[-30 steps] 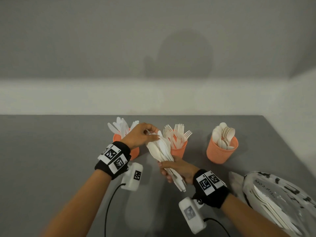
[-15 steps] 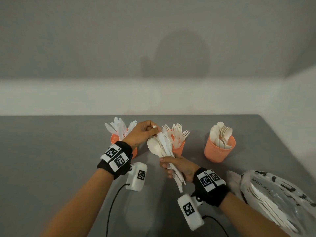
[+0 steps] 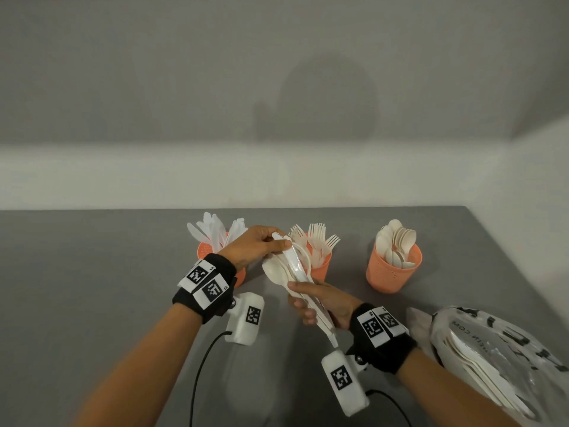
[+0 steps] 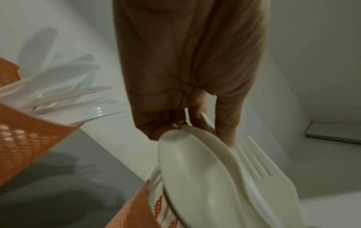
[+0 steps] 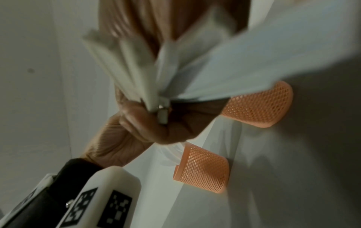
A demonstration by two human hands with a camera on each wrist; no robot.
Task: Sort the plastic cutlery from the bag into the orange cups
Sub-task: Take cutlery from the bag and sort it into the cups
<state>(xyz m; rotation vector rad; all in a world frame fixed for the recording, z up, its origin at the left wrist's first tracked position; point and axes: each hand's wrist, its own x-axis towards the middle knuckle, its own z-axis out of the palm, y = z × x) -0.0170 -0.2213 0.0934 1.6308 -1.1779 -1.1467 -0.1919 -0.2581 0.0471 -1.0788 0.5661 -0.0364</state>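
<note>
right hand (image 3: 323,303) grips a mixed bundle (image 3: 295,272) by the handles, above the counter (image 3: 92,272) before the fork cup (image 3: 320,269). left hand (image 3: 255,246) fingers pinch a knife (image 3: 281,237) tip. risk: pulling it loosens the fan, dropping pieces or dragging a spoon into the knife cup (image 3: 204,249).

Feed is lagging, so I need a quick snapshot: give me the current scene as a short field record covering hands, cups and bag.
left hand: pinches the tip of a white knife at the top of the bundle
right hand: grips the mixed cutlery bundle by its handles
left cup: knives
middle cup: forks
right cup: spoons
bag: lies on the table at right, cutlery still inside
</note>
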